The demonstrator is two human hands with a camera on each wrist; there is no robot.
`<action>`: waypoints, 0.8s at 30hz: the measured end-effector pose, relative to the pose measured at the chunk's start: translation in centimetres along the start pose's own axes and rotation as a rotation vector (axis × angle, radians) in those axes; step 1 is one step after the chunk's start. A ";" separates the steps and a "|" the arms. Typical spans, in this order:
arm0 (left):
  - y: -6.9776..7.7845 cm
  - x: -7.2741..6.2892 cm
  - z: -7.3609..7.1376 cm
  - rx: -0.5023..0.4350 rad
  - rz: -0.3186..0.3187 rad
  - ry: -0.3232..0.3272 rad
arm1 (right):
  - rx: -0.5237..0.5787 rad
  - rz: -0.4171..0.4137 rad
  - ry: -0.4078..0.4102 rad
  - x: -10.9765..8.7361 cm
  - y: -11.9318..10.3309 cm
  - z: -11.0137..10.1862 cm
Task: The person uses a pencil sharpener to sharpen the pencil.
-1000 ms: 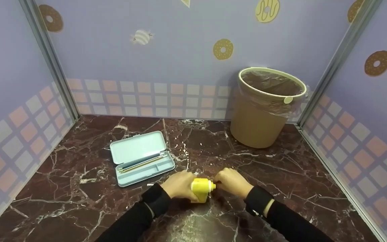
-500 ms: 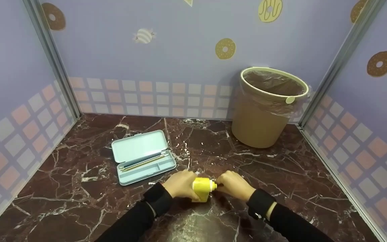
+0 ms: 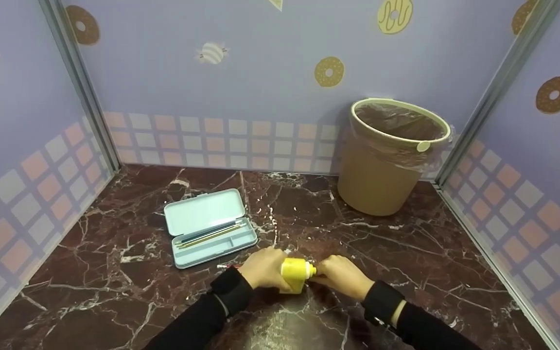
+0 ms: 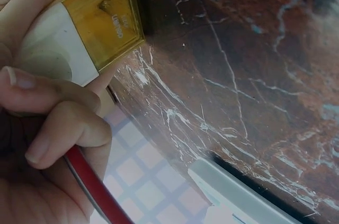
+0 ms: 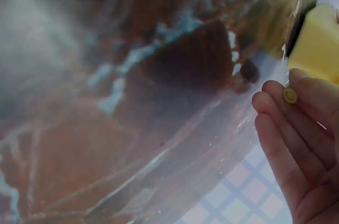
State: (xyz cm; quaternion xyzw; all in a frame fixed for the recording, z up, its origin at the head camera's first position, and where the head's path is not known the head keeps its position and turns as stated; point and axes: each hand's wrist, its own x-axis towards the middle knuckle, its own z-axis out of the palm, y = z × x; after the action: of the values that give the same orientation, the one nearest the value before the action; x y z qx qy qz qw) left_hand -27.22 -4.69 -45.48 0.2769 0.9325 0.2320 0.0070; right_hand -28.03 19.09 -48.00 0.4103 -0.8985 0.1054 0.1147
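Observation:
A yellow crank pencil sharpener (image 3: 293,274) stands on the marble-patterned table, gripped by my left hand (image 3: 264,269). Its clear amber shavings drawer (image 4: 106,20) and white body panel show in the left wrist view. Under the curled fingers of that same hand runs a red pencil (image 4: 95,187); its pale end pokes out at the wrist in the head view. My right hand (image 3: 341,274) is at the sharpener's crank side, pinching a small yellow crank knob (image 5: 290,96) between thumb and fingers. The pencil's tip is hidden.
An open light-blue pencil case (image 3: 214,250) with several pencils (image 3: 209,236) lies left of my hands. A tan waste bin (image 3: 377,180) with a clear liner stands at the back right. Patterned walls (image 3: 260,63) enclose the table on the back and sides.
My right hand has shifted slightly nearer to me at the crank. Left hand and sharpener hold their place on the table; more of the red pencil shows. The head view has drifted slightly.

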 end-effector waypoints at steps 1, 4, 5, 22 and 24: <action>0.0 0.0 0.0 0.003 -0.002 0.004 | -0.005 -0.006 0.004 0.0 -0.1 0.0; 0.0 -0.1 0.1 0.014 -0.002 0.017 | -0.029 -0.028 0.020 -0.1 -0.1 0.0; 0.0 -0.1 0.1 0.015 0.000 0.019 | -0.030 -0.039 0.021 -0.2 -0.1 0.0; 0.0 0.0 0.5 0.025 -0.012 0.032 | 0.042 -0.182 0.045 -2.4 -2.2 -1.0; 0.1 -0.1 0.5 0.020 -0.013 0.031 | 0.028 -0.177 0.044 -2.6 -2.4 -1.2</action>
State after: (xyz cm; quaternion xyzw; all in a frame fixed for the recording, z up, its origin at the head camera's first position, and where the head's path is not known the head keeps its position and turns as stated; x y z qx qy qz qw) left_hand -27.05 -4.45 -45.89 0.2673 0.9365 0.2270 -0.0086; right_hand -24.40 19.70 -47.42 0.4871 -0.8546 0.1163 0.1375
